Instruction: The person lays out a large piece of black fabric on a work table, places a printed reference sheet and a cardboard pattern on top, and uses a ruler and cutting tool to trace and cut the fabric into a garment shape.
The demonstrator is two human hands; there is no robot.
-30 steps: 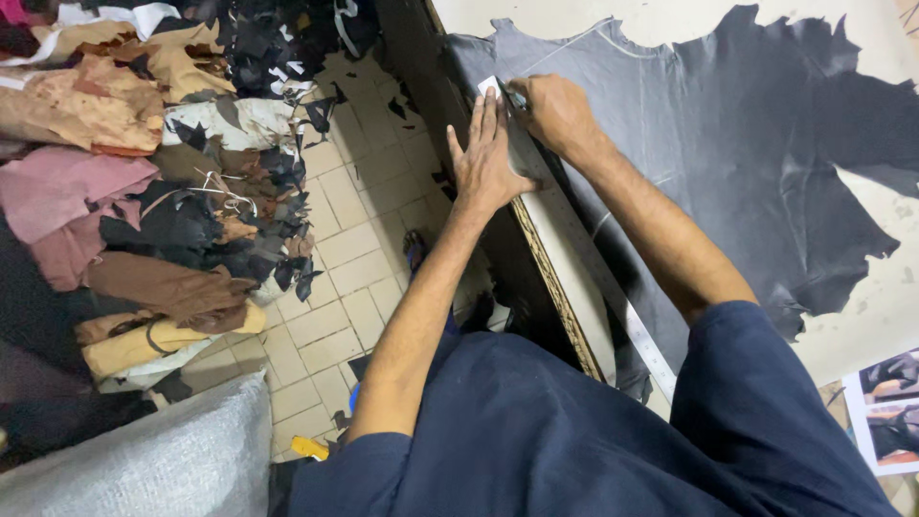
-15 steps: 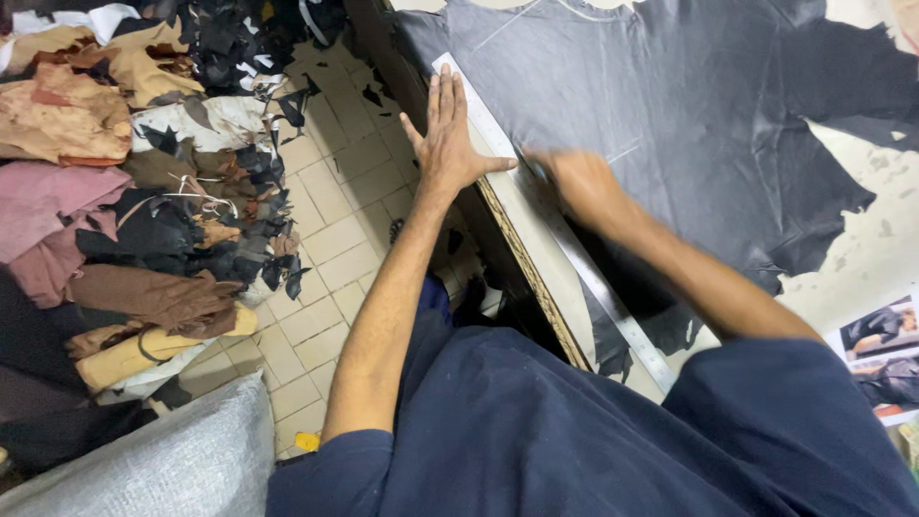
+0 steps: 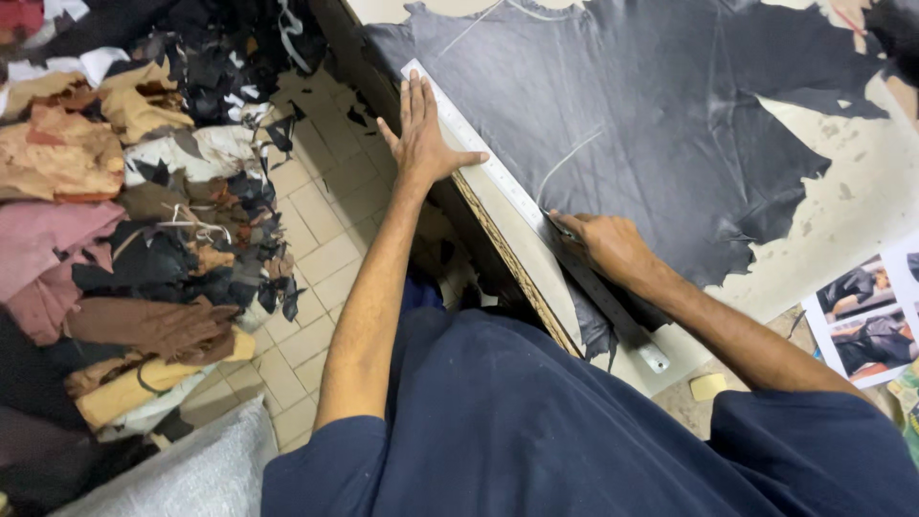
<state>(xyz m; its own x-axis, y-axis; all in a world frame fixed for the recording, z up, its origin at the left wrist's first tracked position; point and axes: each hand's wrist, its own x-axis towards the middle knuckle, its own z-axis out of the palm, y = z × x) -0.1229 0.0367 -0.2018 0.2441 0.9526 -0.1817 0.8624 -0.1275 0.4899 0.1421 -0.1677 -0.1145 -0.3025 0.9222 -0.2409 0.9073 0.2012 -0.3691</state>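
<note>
Down on the table [image 3: 866,206] lies a large dark grey leather hide [image 3: 651,124], spread flat with ragged edges, its near side running along the table's front edge. A long metal ruler [image 3: 507,187] rests on that near side of the hide, its long axis slanting from the upper left, far from the person, down toward the lower right beside the body.

The left hand [image 3: 423,144] presses flat on the ruler's far end, fingers [image 3: 414,101] spread wide and straight, thumb out to the side along the table edge; it grips nothing and simply bears down. The right hand [image 3: 605,244] sits further down the ruler, nearer the body, its fingers curled narrow around a small cutting tool [image 3: 555,225] whose tip meets the hide just at the ruler's edge. Only a sliver of the tool shows, so its kind is hard to tell. A pale curved line [image 3: 570,158] marks the hide just above that hand.

Between the two hands the ruler lies bare; the right hand is nearer its lower end, the left nearer its upper end.

Left of the table, over a tiled floor [image 3: 321,239], heaps of leather scraps [image 3: 134,211] in tan, pink, brown and black pile up. At the far right lie printed photos [image 3: 866,316] and a small yellow note [image 3: 708,386].
</note>
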